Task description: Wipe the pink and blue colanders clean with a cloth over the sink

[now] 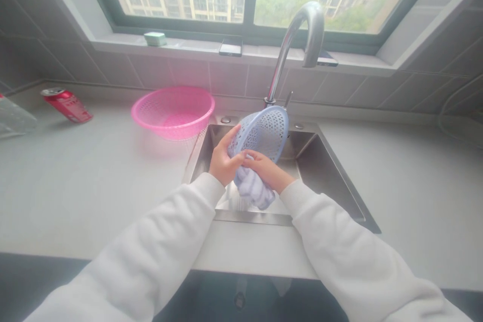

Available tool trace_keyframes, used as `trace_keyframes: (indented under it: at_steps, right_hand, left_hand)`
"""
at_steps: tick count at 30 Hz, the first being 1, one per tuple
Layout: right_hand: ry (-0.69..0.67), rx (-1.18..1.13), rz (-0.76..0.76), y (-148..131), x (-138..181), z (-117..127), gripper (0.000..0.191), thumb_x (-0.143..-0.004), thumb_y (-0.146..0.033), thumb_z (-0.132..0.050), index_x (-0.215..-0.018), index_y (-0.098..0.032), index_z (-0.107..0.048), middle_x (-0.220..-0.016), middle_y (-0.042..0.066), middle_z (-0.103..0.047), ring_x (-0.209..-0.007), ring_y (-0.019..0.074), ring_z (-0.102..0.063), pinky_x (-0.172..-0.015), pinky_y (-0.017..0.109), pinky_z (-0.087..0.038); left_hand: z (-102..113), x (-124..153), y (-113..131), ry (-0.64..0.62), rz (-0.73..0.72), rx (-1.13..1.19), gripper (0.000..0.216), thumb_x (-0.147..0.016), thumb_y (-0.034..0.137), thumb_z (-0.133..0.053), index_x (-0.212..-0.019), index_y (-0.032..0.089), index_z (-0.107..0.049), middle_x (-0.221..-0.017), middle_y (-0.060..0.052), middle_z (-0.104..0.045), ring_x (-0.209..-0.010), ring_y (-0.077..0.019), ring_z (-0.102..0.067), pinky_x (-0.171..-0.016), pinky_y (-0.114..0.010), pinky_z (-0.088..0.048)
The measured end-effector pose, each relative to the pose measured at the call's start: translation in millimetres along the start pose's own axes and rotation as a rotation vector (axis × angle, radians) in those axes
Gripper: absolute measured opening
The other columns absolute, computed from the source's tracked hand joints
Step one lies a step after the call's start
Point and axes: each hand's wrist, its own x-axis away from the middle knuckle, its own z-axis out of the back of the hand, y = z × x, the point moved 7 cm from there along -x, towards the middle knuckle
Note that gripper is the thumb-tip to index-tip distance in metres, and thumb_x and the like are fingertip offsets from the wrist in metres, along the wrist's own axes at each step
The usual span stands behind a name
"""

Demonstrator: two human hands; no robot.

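Note:
A light blue plastic basket (277, 131) with a pattern of holes is tilted on its side above the sink (332, 171). My left hand (225, 158) is closed on its near left side, thumb toward the rim. With my right hand (266, 168) I grip a white and grey-purple striped cloth (253, 188) at the basket's lower rim. The cloth's bunched end hangs below my right hand, over the sink. Where the two hands meet, my right fingertips are partly hidden.
A chrome faucet (279, 58) arches behind the basket. On the counter to the left are a pink basket (173, 110), a red can (68, 105) and a clear plastic bag (13, 118). A green box (154, 38) and a phone (231, 47) lie on the windowsill.

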Motion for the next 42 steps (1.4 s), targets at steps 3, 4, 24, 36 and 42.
trace_keyframes:
  at_steps: [3,4,24,36,42]
  right_hand:
    - [-0.023,0.026,-0.021,-0.9,-1.8,-3.2,0.033,-0.087,-0.033,-0.068,-0.118,-0.024,-0.073,-0.114,0.005,-0.077,-0.104,0.0239,-0.071,-0.098,0.040,-0.054]
    - [-0.027,0.161,-0.039,1.7,-2.9,-0.4,0.028,-0.087,-0.030,-0.069,-0.113,-0.023,-0.075,-0.113,0.006,-0.078,-0.105,0.0260,-0.071,-0.100,0.043,-0.052]
    - [0.051,0.527,-0.051,15.1,-4.9,20.1,0.010,-0.078,-0.025,-0.079,-0.088,-0.022,-0.079,-0.101,0.008,-0.079,-0.103,0.0317,-0.069,-0.102,0.046,-0.048]
    - [-0.017,0.670,-0.048,21.6,-9.6,19.1,0.020,-0.083,-0.027,-0.073,-0.102,-0.023,-0.078,-0.115,0.010,-0.077,-0.113,0.0333,-0.067,-0.108,0.051,-0.045]
    - [0.036,0.755,-0.027,24.2,-5.4,27.3,0.020,-0.082,-0.023,-0.072,-0.101,-0.024,-0.078,-0.112,0.011,-0.078,-0.113,0.0349,-0.067,-0.108,0.053,-0.044]
  left_hand:
    - [5.4,0.8,4.3,0.050,-0.045,-0.044,0.071,-0.076,0.027,-0.068,-0.146,0.024,-0.057,-0.151,-0.007,-0.059,-0.144,-0.0330,-0.052,-0.124,-0.048,-0.038]
    - [6.5,0.7,3.4,0.051,-0.045,-0.059,0.070,-0.076,0.027,-0.069,-0.146,0.024,-0.057,-0.151,-0.007,-0.060,-0.143,-0.0332,-0.052,-0.124,-0.049,-0.038]
    - [5.2,1.1,7.6,0.024,-0.035,-0.108,0.070,-0.074,0.026,-0.070,-0.143,0.022,-0.059,-0.145,-0.009,-0.064,-0.138,-0.0335,-0.057,-0.121,-0.050,-0.041]
    - [3.1,2.5,1.4,0.001,0.013,-0.069,0.069,-0.075,0.029,-0.073,-0.142,0.023,-0.061,-0.144,-0.009,-0.065,-0.136,-0.0338,-0.058,-0.121,-0.051,-0.041]
    - [-1.8,-0.4,-6.4,-0.046,0.044,0.004,0.071,-0.077,0.045,-0.080,-0.142,0.025,-0.060,-0.146,-0.011,-0.063,-0.138,-0.0354,-0.056,-0.121,-0.054,-0.039]
